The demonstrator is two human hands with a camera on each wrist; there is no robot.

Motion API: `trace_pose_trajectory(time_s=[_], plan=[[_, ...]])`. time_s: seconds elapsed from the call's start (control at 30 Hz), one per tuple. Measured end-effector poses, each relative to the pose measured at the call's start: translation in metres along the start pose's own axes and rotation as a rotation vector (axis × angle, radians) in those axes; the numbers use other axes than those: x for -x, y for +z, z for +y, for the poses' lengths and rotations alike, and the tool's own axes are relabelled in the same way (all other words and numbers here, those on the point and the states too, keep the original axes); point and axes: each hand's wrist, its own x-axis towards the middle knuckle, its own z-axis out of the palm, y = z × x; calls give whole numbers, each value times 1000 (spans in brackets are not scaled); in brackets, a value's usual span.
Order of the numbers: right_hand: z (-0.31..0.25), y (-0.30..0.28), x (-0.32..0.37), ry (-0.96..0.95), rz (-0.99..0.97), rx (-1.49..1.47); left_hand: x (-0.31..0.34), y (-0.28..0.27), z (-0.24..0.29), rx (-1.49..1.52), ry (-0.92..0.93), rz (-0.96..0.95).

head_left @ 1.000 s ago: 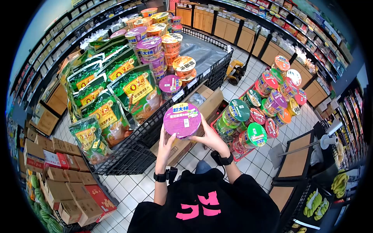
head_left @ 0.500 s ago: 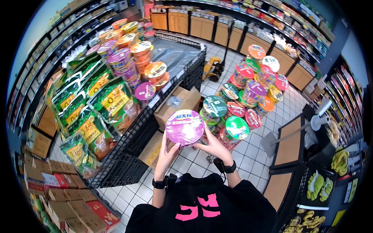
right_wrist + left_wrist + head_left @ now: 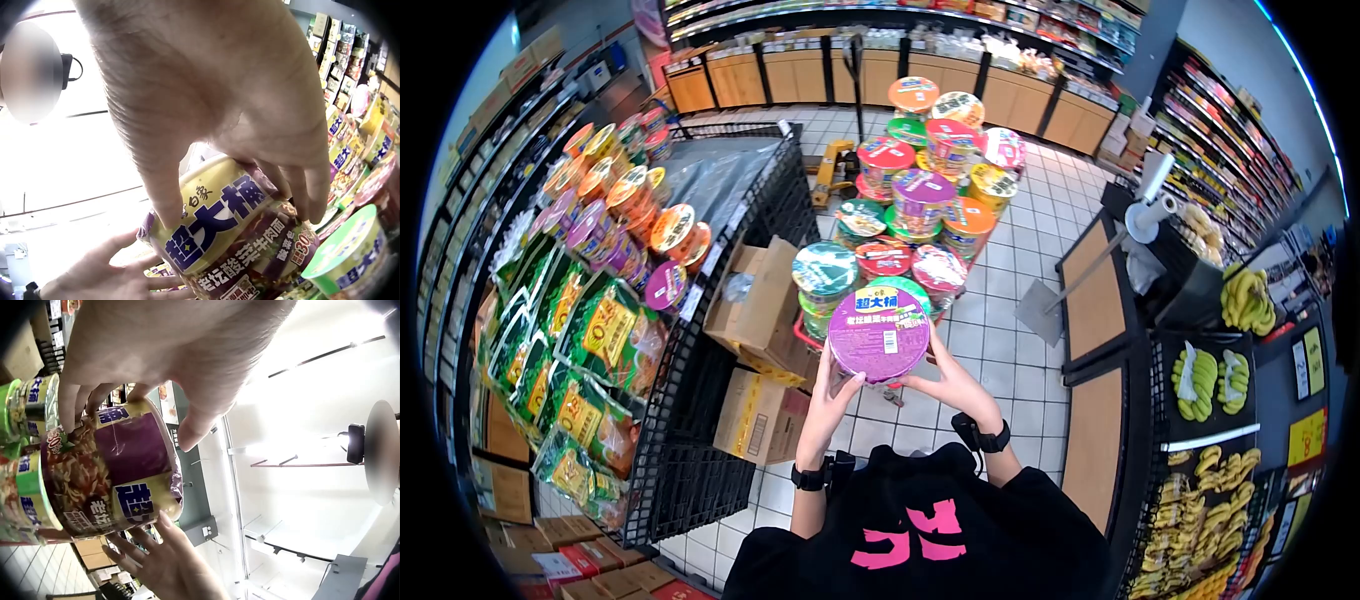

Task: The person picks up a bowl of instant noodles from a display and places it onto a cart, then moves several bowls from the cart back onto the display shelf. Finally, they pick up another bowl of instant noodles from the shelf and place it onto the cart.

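Gripping glossy, round purple tub [image 3: 870, 345], fingers [image 3: 317, 190] curved.

Purple-lidded noodle cup [image 3: 879, 330]: fine print [image 3: 862, 346] illegibly small; lower part cut off by the right wrist view's bottom edge. Green-lidded cup [image 3: 914, 287]: partly hidden behind it, head view.

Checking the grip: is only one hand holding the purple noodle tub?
No, the left hand and right hand hold the purple noodle tub from opposite sides.
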Motion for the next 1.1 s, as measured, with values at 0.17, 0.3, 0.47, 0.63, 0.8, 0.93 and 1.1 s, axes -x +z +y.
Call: trace_pose_trajectory(time_s=[0.17,0.3,0.47,0.63,0.8,0.93,1.1], plan=[[17,-53,34,-140,130,60,-17,63,-7,-46,-8,-84],[23,-95,67,-109,221,55,-27,117,-15,63,-69,-163],[50,-143,98,-102,275,87,-37,167,-40,48,-98,-222],[57,-173,120,-41,337,83,-51,202,-53,-24,-54,-284],[69,-195,126,-21,398,58,-73,226,-56,-24,-83,-330],[71,-214,123,-4,411,40,-96,246,-42,-43,-227,-327],[72,-250,111,-8,458,-3,-142,269,-60,29,-160,-394]])
